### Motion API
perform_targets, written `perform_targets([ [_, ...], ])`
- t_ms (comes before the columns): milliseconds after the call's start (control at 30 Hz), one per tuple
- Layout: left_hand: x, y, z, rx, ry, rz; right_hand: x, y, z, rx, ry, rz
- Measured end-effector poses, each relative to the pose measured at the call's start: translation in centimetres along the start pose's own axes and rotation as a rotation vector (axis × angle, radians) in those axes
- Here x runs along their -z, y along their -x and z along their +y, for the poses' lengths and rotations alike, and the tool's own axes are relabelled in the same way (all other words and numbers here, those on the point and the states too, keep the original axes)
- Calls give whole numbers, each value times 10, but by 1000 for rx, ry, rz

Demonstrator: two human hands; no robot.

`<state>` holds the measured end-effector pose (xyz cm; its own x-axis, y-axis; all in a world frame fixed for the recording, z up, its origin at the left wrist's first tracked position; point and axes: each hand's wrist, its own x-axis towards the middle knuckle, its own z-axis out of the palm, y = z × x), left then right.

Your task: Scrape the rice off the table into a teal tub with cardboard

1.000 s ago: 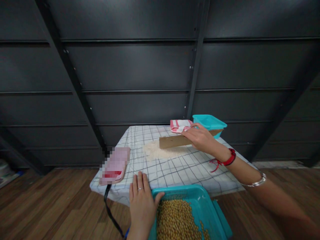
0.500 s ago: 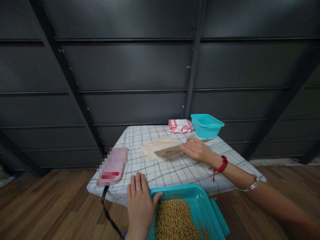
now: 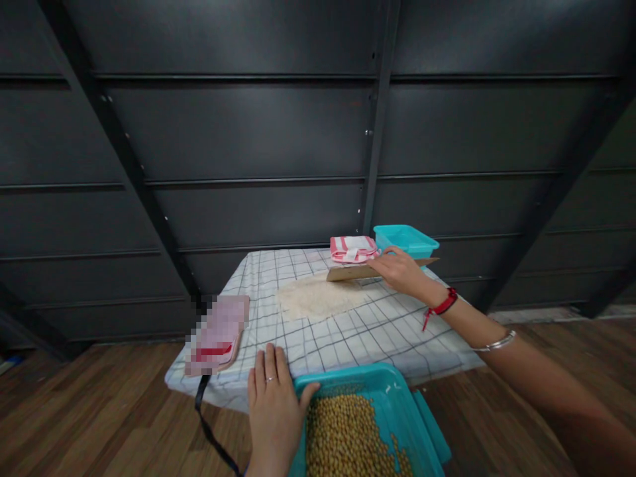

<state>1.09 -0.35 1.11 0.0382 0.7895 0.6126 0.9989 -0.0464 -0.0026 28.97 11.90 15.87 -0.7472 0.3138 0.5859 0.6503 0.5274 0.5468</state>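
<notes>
My right hand (image 3: pixel 399 270) pinches a thin, flat piece of cardboard (image 3: pixel 348 271) from above, at the far side of a pale patch of flour-like powder (image 3: pixel 318 298). The powder lies spread over a white checked tablecloth (image 3: pixel 278 334). At the table's front edge, my left hand (image 3: pixel 275 404) lies flat with its fingers stretched out. Its thumb rests at the rim of a teal basket (image 3: pixel 390 384), which holds many yellowish beans (image 3: pixel 342 437).
A folded pink-and-white striped cloth (image 3: pixel 354 246) lies at the back of the table, beside a smaller turquoise basket (image 3: pixel 405 240). On the left is a pink phone (image 3: pixel 223 328) with a black strap (image 3: pixel 211 430). A dark panelled wall (image 3: pixel 268 212) stands behind.
My right hand has moved the cardboard away from me, from over the powder to its far edge, and the cardboard has turned flatter across the view. My left hand stays flat in place.
</notes>
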Motion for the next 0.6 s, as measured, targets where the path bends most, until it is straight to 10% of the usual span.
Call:
perform_targets([
  [333, -2, 0, 0, -25, -9, 50, 25, -4, -49, 139, -11, 65],
  [600, -1, 1, -1, -2, 23, -1, 25, 2, -3, 2, 117, 120],
])
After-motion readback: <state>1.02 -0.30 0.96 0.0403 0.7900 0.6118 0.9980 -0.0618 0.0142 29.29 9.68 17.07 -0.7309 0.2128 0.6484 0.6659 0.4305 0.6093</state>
